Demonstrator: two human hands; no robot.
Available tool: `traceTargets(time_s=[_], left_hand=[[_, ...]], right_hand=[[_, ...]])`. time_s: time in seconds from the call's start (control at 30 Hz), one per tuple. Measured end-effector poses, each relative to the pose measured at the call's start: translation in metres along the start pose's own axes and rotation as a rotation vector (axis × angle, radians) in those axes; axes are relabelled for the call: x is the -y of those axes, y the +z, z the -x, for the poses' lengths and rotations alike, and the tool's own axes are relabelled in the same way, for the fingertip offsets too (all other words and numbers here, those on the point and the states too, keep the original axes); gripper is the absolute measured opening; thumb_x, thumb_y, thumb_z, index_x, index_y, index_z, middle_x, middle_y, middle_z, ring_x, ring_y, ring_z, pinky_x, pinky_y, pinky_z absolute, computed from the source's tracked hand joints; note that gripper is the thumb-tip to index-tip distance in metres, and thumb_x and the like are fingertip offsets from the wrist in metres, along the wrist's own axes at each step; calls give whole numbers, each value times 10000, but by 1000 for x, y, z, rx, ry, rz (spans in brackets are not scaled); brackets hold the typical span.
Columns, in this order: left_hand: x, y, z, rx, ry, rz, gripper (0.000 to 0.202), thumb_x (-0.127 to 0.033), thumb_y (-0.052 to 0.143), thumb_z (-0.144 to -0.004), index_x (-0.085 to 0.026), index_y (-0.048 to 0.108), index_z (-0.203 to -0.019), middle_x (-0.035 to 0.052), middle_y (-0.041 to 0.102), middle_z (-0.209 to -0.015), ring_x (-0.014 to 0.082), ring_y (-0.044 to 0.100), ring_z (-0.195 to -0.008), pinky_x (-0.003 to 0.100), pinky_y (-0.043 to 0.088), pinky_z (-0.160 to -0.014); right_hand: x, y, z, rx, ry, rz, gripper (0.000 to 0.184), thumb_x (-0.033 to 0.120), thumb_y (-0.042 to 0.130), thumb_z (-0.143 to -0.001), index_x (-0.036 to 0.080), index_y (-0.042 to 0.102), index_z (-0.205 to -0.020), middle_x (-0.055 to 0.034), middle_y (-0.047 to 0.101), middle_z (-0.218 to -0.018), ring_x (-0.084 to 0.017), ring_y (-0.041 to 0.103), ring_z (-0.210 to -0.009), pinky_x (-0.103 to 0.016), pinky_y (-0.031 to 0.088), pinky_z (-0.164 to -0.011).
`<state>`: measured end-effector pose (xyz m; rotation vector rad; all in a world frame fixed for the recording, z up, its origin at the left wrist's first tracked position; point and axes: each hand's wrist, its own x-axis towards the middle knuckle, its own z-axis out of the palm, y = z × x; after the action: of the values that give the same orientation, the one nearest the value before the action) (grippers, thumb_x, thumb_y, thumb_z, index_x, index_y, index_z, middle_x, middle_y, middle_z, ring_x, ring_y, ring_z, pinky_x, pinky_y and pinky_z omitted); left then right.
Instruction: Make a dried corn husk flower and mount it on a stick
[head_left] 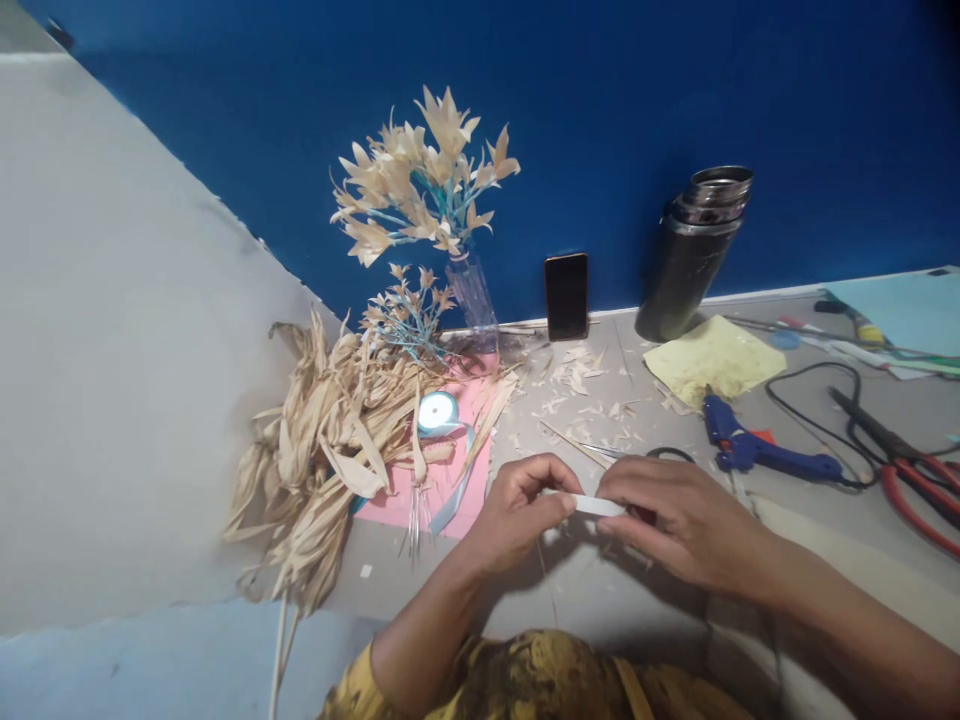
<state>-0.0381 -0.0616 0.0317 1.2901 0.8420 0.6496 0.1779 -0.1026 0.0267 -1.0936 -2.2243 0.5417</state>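
My left hand (pixel 521 510) and my right hand (pixel 675 515) meet over the grey table, pinching a short pale strip (pixel 598 505) between their fingertips. The strip runs level from one hand to the other. A thin stick (pixel 574 441) and black-handled scissors (pixel 667 454) lie just beyond my hands. To the left, a roll of light blue ribbon (pixel 437 412) rests on a pink sheet (pixel 450 480).
A heap of dried husk leaves (pixel 322 450) fills the left. A clear vase of husk flowers (pixel 435 190) stands at the blue wall, with a phone (pixel 566 296) and a dark flask (pixel 694 250). A blue glue gun (pixel 757 450), yellow cloth (pixel 712 360) and red-handled pliers (pixel 915 480) lie at right.
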Motion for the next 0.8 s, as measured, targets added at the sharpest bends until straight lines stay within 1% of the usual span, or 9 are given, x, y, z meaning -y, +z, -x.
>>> traceTargets(time_s=[0.13,0.2,0.23,0.3,0.37,0.53,0.6,0.7,0.8], left_hand=[[-2,0,2,-10,8,38,210,-351,713,-764,-149,654,-779,24,605,-696,144,529,-646,275,386,-644],[-3,1,3,-16,19,-4,169,-319,691,-777,-155,650,-789,31,617,-737,153,546,-679,282,402,-666],[-4,3,3,-42,47,-59,135,-292,673,-787,-160,652,-800,37,626,-770,163,561,-717,289,416,-694],[-5,7,4,-137,140,-219,62,-225,642,-795,-171,655,-824,46,636,-841,184,588,-817,307,435,-773],[-6,13,6,-240,249,-389,58,-166,633,-786,-182,651,-838,51,634,-897,199,598,-896,322,444,-830],[-6,24,12,-401,482,-708,128,-127,642,-804,-188,634,-916,64,626,-934,207,603,-923,331,472,-827],[-5,25,13,-425,520,-759,127,-111,624,-821,-187,619,-922,62,635,-913,199,613,-895,319,483,-803],[-3,26,14,-423,535,-783,128,-90,597,-831,-185,616,-914,69,646,-909,193,630,-875,307,499,-783],[-2,25,15,-434,561,-793,174,-67,541,-850,-187,628,-941,77,672,-914,199,653,-889,310,510,-794]], right_hand=[[3,-3,-2,-35,61,-62,178,345,600,-985,189,686,-971,-13,711,-774,-150,641,-664,-261,415,-623],[3,-2,-1,-66,52,-30,186,340,584,-993,193,693,-961,-16,724,-776,-153,653,-671,-263,411,-620],[2,-1,-1,-84,40,0,193,338,571,-999,195,696,-964,-21,730,-778,-158,659,-677,-267,408,-618],[3,1,0,-121,15,74,207,336,549,-1008,200,702,-983,-31,740,-784,-170,669,-680,-278,398,-615],[4,2,0,-137,10,140,223,338,532,-1016,202,704,-976,-37,747,-786,-181,676,-678,-288,391,-616],[11,6,-1,-171,36,236,315,373,476,-1045,204,693,-892,-34,733,-737,-188,665,-642,-304,367,-609],[13,7,-1,-185,30,245,349,376,455,-1053,202,686,-857,-34,720,-716,-188,659,-635,-307,363,-608],[14,10,0,-200,17,240,365,370,452,-1055,196,676,-826,-36,718,-718,-187,660,-638,-305,371,-617],[15,13,0,-230,40,237,351,385,463,-1050,188,681,-857,-32,707,-699,-182,657,-625,-300,366,-610]])
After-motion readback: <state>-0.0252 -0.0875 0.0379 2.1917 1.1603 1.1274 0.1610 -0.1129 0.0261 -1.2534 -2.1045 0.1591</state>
